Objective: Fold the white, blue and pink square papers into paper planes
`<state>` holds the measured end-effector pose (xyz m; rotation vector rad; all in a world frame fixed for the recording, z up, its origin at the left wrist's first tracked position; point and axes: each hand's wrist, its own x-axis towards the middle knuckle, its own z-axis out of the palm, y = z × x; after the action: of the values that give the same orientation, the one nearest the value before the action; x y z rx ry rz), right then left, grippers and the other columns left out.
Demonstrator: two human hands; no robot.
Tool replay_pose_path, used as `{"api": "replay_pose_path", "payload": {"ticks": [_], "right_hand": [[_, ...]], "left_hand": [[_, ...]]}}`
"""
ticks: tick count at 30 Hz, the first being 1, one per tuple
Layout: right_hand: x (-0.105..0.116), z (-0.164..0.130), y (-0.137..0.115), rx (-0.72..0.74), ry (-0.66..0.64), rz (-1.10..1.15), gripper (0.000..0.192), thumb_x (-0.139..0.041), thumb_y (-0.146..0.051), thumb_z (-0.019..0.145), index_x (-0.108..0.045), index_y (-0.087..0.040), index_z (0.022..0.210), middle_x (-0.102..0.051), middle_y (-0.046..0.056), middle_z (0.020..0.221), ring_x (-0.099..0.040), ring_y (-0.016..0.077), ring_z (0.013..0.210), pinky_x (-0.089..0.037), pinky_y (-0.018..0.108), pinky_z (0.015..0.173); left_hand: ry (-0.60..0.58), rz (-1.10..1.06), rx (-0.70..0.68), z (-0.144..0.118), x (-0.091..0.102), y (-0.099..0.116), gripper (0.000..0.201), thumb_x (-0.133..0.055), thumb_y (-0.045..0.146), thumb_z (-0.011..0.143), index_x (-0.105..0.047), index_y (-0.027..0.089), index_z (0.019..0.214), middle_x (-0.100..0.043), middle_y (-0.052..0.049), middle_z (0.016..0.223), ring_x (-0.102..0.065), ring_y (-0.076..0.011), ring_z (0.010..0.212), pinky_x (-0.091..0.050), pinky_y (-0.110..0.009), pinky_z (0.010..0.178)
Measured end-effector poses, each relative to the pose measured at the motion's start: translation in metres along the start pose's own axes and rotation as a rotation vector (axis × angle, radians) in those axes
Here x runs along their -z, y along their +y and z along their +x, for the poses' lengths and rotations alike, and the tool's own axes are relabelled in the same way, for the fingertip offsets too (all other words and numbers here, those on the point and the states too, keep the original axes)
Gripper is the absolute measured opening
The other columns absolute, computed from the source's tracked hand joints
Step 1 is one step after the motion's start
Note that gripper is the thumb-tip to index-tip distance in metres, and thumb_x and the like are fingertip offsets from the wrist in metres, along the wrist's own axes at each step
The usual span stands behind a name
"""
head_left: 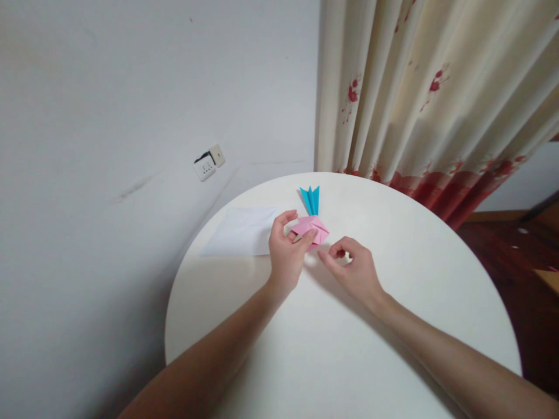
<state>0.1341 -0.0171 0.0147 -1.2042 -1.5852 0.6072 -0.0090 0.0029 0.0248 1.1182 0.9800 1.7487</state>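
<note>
A pink folded paper piece, creased into several flaps, is held up over the table by my left hand. My left thumb presses on its front face while the fingers are behind it. Just right of the pink paper is my right hand, apart from it, with thumb and index finger curved and a gap between their tips. Behind the pink paper a blue folded paper piece with pointed tips fans out on the table; its lower end is hidden by the pink paper.
White paper lies flat at the left of the round white table. A wall with a socket stands close on the left. A floral curtain hangs behind the table at the right.
</note>
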Motion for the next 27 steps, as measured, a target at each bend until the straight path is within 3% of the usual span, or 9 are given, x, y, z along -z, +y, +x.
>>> {"api": "replay_pose_path", "payload": {"ticks": [3,6,9,12,17,20,24,27], "right_hand": [[-0.002,-0.002,-0.002,-0.064,-0.057,-0.157,0.029,-0.069,-0.049,0.077,-0.056,-0.024,0.068,-0.059,0.002,0.066,-0.051,0.0190,0.063,-0.037,0.033,0.062],[-0.003,-0.003,0.000,-0.076,-0.008,-0.201,0.030,-0.068,-0.048,0.076,-0.061,-0.024,0.094,-0.063,0.004,0.082,-0.055,0.0206,0.069,-0.039,0.033,0.061],[-0.006,-0.006,0.003,-0.010,-0.020,-0.066,0.061,-0.068,-0.041,0.077,-0.049,-0.025,0.132,-0.060,0.012,0.118,-0.060,0.0255,0.090,-0.047,0.037,0.069],[-0.010,-0.009,0.006,0.018,-0.113,0.161,0.073,-0.068,-0.033,0.078,-0.039,-0.026,0.145,-0.053,0.014,0.135,-0.060,0.0273,0.103,-0.050,0.041,0.082],[-0.015,-0.007,0.009,-0.090,-0.180,0.517,0.074,-0.066,-0.032,0.082,-0.032,-0.029,0.148,-0.063,0.009,0.127,-0.063,0.0261,0.107,-0.049,0.044,0.093],[-0.015,-0.005,0.007,-0.127,-0.131,0.642,0.062,-0.065,-0.034,0.082,-0.040,-0.030,0.139,-0.064,0.009,0.122,-0.064,0.0246,0.104,-0.051,0.042,0.090],[-0.014,-0.004,0.002,-0.147,-0.086,0.610,0.056,-0.064,-0.033,0.081,-0.043,-0.030,0.133,-0.064,0.007,0.120,-0.062,0.0245,0.107,-0.051,0.040,0.088],[-0.014,-0.003,0.003,-0.155,-0.047,0.547,0.033,-0.053,-0.034,0.087,-0.053,-0.027,0.120,-0.064,0.006,0.114,-0.060,0.0221,0.103,-0.050,0.037,0.086]], "left_hand": [[-0.071,0.129,-0.124,-0.011,-0.005,0.003,0.049,-0.075,0.014,0.073,-0.054,0.024,0.116,-0.050,-0.009,0.129,-0.060,-0.0219,0.110,-0.057,-0.030,0.082],[-0.185,0.354,-0.250,-0.018,-0.006,0.005,0.041,-0.070,0.009,0.076,-0.062,0.024,0.113,-0.045,-0.009,0.131,-0.055,-0.0243,0.116,-0.057,-0.028,0.078],[-0.262,0.539,-0.329,-0.020,-0.004,0.006,0.042,-0.063,0.005,0.078,-0.063,0.026,0.115,-0.041,-0.010,0.135,-0.055,-0.0233,0.112,-0.055,-0.031,0.082],[-0.346,0.567,-0.414,-0.020,-0.001,0.006,0.052,-0.060,0.007,0.081,-0.055,0.027,0.129,-0.039,-0.011,0.139,-0.048,-0.0270,0.123,-0.050,-0.039,0.095],[-0.556,0.397,-0.389,-0.024,0.001,0.008,0.068,-0.060,0.018,0.087,-0.032,0.029,0.148,-0.033,-0.014,0.148,-0.040,-0.0310,0.133,-0.048,-0.042,0.100],[-0.608,0.348,-0.411,-0.026,0.001,0.011,0.059,-0.057,0.019,0.090,-0.037,0.030,0.145,-0.036,-0.012,0.148,-0.041,-0.0295,0.134,-0.046,-0.044,0.103],[-0.577,0.315,-0.383,-0.023,0.001,0.014,0.047,-0.057,0.023,0.092,-0.048,0.029,0.138,-0.041,-0.012,0.145,-0.044,-0.0286,0.132,-0.046,-0.045,0.104],[-0.563,0.376,-0.387,-0.020,0.001,0.014,0.036,-0.050,0.023,0.095,-0.056,0.027,0.131,-0.044,-0.012,0.141,-0.050,-0.0264,0.125,-0.046,-0.044,0.103]]}}
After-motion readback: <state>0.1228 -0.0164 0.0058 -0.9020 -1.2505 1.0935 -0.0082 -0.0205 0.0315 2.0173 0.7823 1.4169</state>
